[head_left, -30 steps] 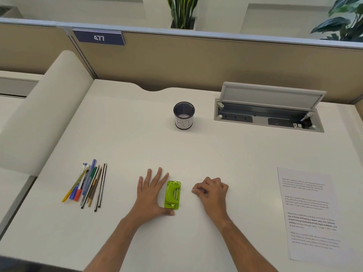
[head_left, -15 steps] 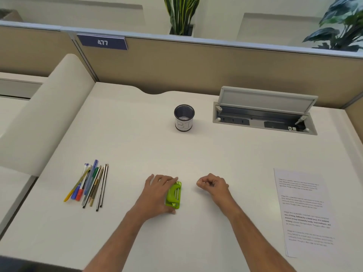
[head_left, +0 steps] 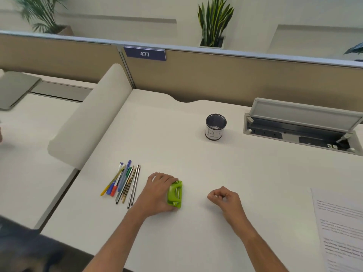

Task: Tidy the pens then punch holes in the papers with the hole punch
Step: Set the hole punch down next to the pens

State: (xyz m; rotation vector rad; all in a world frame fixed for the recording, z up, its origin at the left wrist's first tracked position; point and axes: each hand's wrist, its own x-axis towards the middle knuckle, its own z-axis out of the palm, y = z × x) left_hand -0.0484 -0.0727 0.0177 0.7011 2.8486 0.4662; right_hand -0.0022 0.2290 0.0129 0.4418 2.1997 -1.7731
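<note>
Head view: the smooth white surface [head_left: 176,146] is seen first, with flat printed papers [head_left: 339,228] unpunched at four o'clock. The slim pens [head_left: 123,183] are left loose at nine o'clock, and the mesh cup [head_left: 215,126] at twelve is empty. The glossy green hole punch [head_left: 175,194] is clasped centrally by left hand [head_left: 157,193] fingers; right hand [head_left: 225,197] fingers are curled, holding nothing.
</note>
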